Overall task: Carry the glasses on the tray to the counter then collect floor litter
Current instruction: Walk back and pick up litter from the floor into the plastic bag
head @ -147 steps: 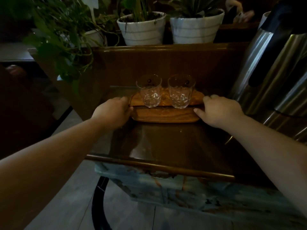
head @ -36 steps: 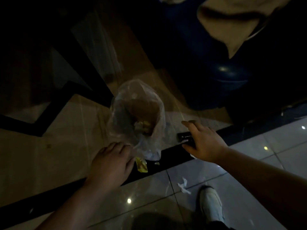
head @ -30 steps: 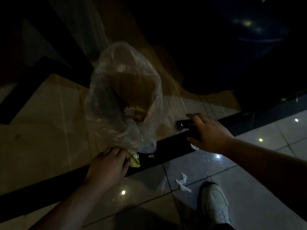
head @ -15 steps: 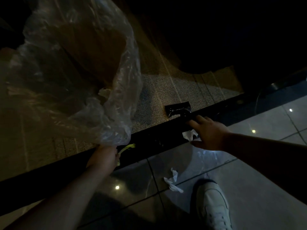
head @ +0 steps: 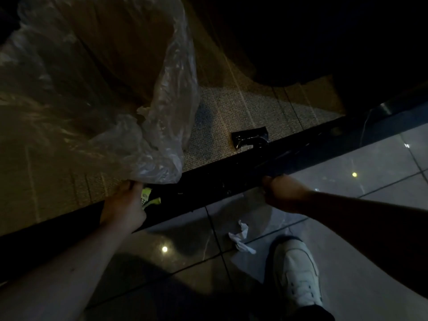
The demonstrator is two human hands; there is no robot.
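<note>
Dim floor view. Left hand [head: 124, 205] is closed on the bag [head: 148, 140] edge and a yellow wrapper [head: 149, 198]; the wrapper's dark print is not legible. The bag billows up-left from the fist.

Right hand [head: 281, 191] is curled shut; contents not visible.

Black wrapper [head: 250, 137] lies on the carpet [head: 234, 112], long axis left-right, beyond the right hand. Tissue [head: 240, 237] lies on tile [head: 361, 172] between the hands, near the shoe [head: 296, 272].
</note>
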